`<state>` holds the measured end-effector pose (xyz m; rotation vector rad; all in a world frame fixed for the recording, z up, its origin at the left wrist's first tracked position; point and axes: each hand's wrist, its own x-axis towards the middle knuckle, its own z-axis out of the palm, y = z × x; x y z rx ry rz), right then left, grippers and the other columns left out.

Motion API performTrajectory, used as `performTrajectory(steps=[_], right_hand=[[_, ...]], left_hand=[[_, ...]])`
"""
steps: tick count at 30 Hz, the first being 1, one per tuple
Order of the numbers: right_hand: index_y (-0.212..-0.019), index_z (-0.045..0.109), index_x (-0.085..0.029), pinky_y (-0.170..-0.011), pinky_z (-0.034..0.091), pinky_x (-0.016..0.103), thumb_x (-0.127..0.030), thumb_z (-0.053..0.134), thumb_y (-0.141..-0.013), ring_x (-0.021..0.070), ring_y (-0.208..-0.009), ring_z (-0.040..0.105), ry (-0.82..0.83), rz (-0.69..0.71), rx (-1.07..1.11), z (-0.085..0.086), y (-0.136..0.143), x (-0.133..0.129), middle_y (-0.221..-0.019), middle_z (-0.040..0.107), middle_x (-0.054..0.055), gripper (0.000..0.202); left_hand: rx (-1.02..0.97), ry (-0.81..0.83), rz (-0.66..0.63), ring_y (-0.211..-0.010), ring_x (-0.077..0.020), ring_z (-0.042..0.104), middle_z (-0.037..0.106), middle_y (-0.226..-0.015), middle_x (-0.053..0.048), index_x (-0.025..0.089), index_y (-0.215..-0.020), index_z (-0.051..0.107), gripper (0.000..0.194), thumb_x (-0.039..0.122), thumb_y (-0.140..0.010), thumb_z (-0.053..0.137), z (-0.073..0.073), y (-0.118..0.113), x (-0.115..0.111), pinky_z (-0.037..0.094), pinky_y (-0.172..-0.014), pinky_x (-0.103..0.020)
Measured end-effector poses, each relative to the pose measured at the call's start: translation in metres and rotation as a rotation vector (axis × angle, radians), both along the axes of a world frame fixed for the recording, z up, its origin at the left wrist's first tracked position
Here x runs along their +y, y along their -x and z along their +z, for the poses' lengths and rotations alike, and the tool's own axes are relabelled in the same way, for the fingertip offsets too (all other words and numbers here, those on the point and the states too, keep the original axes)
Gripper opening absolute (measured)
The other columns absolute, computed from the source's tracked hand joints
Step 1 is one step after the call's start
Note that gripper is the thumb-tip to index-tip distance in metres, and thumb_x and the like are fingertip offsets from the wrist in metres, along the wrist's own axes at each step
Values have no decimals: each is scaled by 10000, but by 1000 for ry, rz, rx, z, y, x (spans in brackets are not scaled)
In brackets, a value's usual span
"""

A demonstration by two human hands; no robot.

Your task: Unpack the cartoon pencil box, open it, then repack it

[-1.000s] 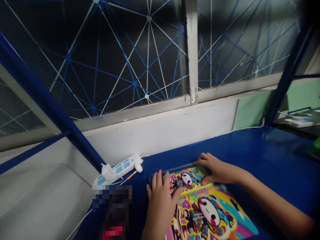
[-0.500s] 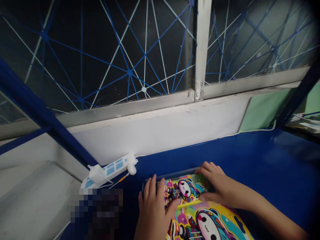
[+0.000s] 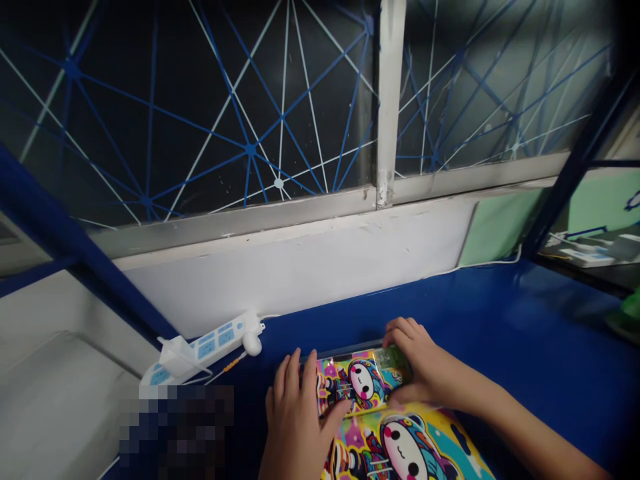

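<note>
Both hands are on a small flat pack [image 3: 363, 381] printed in bright colours with a white-faced, hooded cartoon bear and what looks like clear plastic at its edges. My left hand [image 3: 301, 413] grips the left end, fingers over the far side and thumb along the near edge. At the other end my right hand [image 3: 417, 363] has its fingers curled over the far corner and its thumb at the near side. Directly in front lies a larger piece [image 3: 405, 443] with the same cartoon print, cut off by the bottom of the view.
A white power strip [image 3: 217, 343] with a plug and cable stands at the back left of the blue tabletop [image 3: 490, 320]. Behind are a white wall panel [image 3: 300, 260] and dark windows. Blue frame posts rise on both sides. A blurred-out patch hides the front left.
The view has swung slightly to the right, so the background sits further left. My hands stay on the small pack; the fingers of my right hand look more closely bunched at its far corner.
</note>
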<state>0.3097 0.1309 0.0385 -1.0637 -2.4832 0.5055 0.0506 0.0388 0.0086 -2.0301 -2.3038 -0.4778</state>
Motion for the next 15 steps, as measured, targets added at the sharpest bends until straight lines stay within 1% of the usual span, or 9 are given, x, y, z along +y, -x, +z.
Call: performTrajectory(steps=[2,4,6,8,10,12,15], right_hand=[[-1014,515,-220,-966,408,498,-537,915,-538,315,-1066,491,-14,3,29,1,0,-1,-1197,534,91,697],[-1032,504,-225,-942,433,449,-502,910,-572,310,-1078,500,2,-4,64,1,0,-3,-1188,565,90,673],[-1053,509,-229,-929,447,413,-487,857,-680,300,-1083,511,29,-8,99,2,-1,-5,-1136,606,81,572],[-1052,521,-232,-922,453,393,-470,754,-814,281,-1073,530,48,-9,140,3,-2,-6,-1103,632,76,410],[-1061,533,-231,-904,463,382,-428,664,-895,255,-1029,559,66,-16,190,4,-3,-6,-1094,646,73,289],[-1085,547,-230,-885,478,375,-382,629,-914,235,-979,587,101,-17,247,4,-3,-4,-1081,658,66,244],[-1112,571,-234,-892,494,371,-353,646,-895,227,-974,612,164,17,327,2,-4,-3,-1088,669,54,258]], left_hand=[[-10,-73,-7,-1371,-364,400,511,-1470,-119,255,-1425,491,757,586,-769,674,-1,2,1,370,-1111,-536],[-33,-124,-16,-1291,-363,445,564,-1368,-122,243,-1381,537,755,568,-728,733,1,3,2,383,-1099,-522],[-66,-156,-36,-1229,-349,465,574,-1293,-113,237,-1332,581,743,549,-688,783,5,4,3,413,-1073,-491],[-95,-168,-54,-1185,-333,473,572,-1244,-101,243,-1267,627,711,530,-647,825,10,4,3,438,-1044,-463],[-109,-180,-50,-1157,-328,476,572,-1212,-96,243,-1209,654,689,515,-609,858,15,3,2,449,-1023,-460],[-111,-208,-52,-1159,-328,473,572,-1214,-97,229,-1186,650,675,492,-604,870,18,2,1,450,-1017,-468],[-114,-270,-110,-1185,-324,480,600,-1219,-93,208,-1182,614,649,432,-630,871,20,1,-1,454,-1014,-474]])
